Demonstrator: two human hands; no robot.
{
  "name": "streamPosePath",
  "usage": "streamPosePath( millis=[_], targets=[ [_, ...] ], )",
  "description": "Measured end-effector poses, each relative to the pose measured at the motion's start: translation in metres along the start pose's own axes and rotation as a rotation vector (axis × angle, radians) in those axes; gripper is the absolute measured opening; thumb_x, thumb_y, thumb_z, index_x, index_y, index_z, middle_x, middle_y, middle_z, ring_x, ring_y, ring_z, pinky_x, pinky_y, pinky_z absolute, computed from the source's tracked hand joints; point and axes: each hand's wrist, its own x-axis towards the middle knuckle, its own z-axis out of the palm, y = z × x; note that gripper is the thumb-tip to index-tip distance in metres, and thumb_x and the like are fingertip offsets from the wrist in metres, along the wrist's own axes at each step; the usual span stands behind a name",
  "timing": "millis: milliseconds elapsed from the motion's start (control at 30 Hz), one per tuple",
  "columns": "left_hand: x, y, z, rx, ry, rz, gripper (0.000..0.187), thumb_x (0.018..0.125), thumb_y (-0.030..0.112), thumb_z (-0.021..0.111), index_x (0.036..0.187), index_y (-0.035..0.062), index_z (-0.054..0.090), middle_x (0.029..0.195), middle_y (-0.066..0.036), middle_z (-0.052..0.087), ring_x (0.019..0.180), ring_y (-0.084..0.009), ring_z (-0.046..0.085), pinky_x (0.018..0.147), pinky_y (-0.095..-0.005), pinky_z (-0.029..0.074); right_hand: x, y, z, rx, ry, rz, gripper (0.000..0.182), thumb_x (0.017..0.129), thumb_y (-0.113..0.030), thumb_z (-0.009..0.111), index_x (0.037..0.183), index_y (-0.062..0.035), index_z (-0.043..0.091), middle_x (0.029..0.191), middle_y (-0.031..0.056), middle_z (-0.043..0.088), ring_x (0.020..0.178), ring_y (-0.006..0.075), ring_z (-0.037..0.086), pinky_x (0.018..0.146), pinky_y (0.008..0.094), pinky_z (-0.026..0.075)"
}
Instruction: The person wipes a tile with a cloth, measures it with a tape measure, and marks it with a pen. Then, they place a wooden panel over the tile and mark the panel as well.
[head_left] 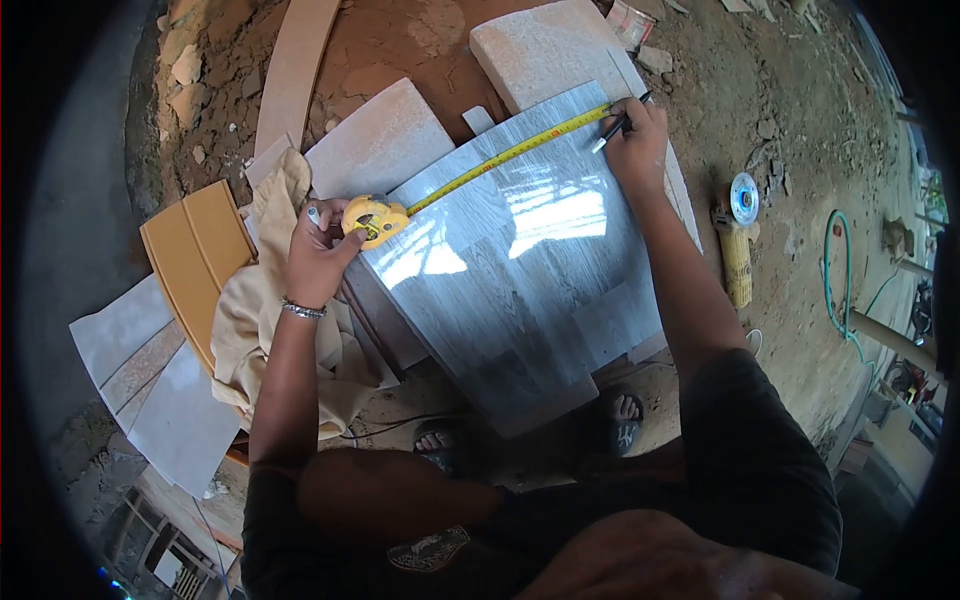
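A glossy grey wood-grain tile (520,270) lies flat in front of me. My left hand (320,250) grips a yellow tape measure case (375,217) at the tile's left corner, with a pen cap tucked between its fingers. The yellow tape blade (500,157) runs along the far edge to the right corner. There my right hand (635,140) holds a pen (615,128), tip on the tile beside the tape's end.
A cream cloth (260,300) and an orange tile (195,260) lie to the left. Pale stone slabs (380,140) sit behind the grey tile. An angle grinder (738,235) rests on the dirt at right, near a green hose (838,290). My sandalled feet are below the tile.
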Motion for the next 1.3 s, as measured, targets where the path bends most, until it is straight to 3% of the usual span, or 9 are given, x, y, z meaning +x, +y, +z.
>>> streamPosePath(
  millis=[300,500,567,767,900,967,1300],
  targets=[
    [-0.002,0.002,0.0,0.046,-0.047,-0.015,0.037,0.082,-0.011,0.07,0.107,0.0045,0.047,0.108,-0.007,0.06,0.094,-0.0109,0.062,0.081,-0.0268,0.053,0.0,-0.001,-0.002,-0.006,-0.024,-0.014,0.014,0.078,-0.006,0.072,0.09,-0.0082,0.066,0.083,0.0127,0.059,0.089,0.0325,0.054,0.082,0.0418,0.045],
    [0.0,-0.001,0.0,0.014,-0.035,-0.006,0.038,0.081,-0.012,0.07,0.104,0.0049,0.045,0.108,-0.007,0.059,0.096,-0.0117,0.061,0.083,-0.027,0.053,0.003,-0.01,-0.01,-0.117,-0.064,-0.108,0.023,0.077,-0.021,0.076,0.096,-0.0101,0.067,0.091,0.0105,0.061,0.097,0.0319,0.053,0.087,0.0432,0.042],
    [0.0,0.0,0.002,-0.008,-0.035,0.013,0.037,0.081,-0.012,0.069,0.103,0.0052,0.045,0.109,-0.008,0.059,0.098,-0.0122,0.06,0.084,-0.0272,0.053,0.005,-0.02,-0.015,-0.106,-0.03,-0.283,0.034,0.078,-0.033,0.078,0.101,-0.011,0.068,0.095,0.0088,0.061,0.103,0.0304,0.053,0.092,0.0441,0.038],
    [0.0,0.004,0.002,-0.001,-0.042,0.0,0.037,0.081,-0.013,0.068,0.103,0.0046,0.045,0.108,-0.008,0.058,0.101,-0.0135,0.06,0.089,-0.029,0.052,0.004,-0.016,-0.013,-0.127,-0.119,-0.195,0.044,0.079,-0.044,0.08,0.103,-0.0107,0.068,0.091,0.0054,0.062,0.097,0.0242,0.058,0.095,0.0415,0.033],
    [0.001,0.007,0.003,0.051,-0.043,-0.019,0.037,0.08,-0.013,0.068,0.106,0.0027,0.048,0.107,-0.007,0.058,0.101,-0.0134,0.059,0.091,-0.0295,0.051,0.004,-0.019,-0.014,-0.099,-0.115,-0.194,0.043,0.078,-0.042,0.081,0.103,-0.0104,0.067,0.089,0.005,0.062,0.092,0.022,0.059,0.094,0.0399,0.034],
    [0.0,0.007,0.004,0.034,-0.034,-0.02,0.037,0.08,-0.013,0.068,0.107,0.0023,0.048,0.107,-0.007,0.057,0.101,-0.0133,0.059,0.092,-0.0296,0.05,0.004,-0.02,-0.015,-0.075,-0.162,-0.151,0.042,0.077,-0.036,0.084,0.104,-0.0095,0.066,0.1,0.0071,0.064,0.097,0.0247,0.062,0.094,0.0403,0.036],
    [-0.004,0.019,0.008,0.09,-0.036,-0.068,0.037,0.08,-0.012,0.069,0.105,0.0039,0.047,0.106,-0.006,0.056,0.1,-0.011,0.058,0.086,-0.026,0.051,0.004,-0.019,-0.014,-0.03,-0.124,-0.158,0.043,0.076,-0.031,0.084,0.105,-0.0068,0.063,0.101,0.0107,0.063,0.093,0.0284,0.061,0.087,0.0399,0.043]
  ],
)
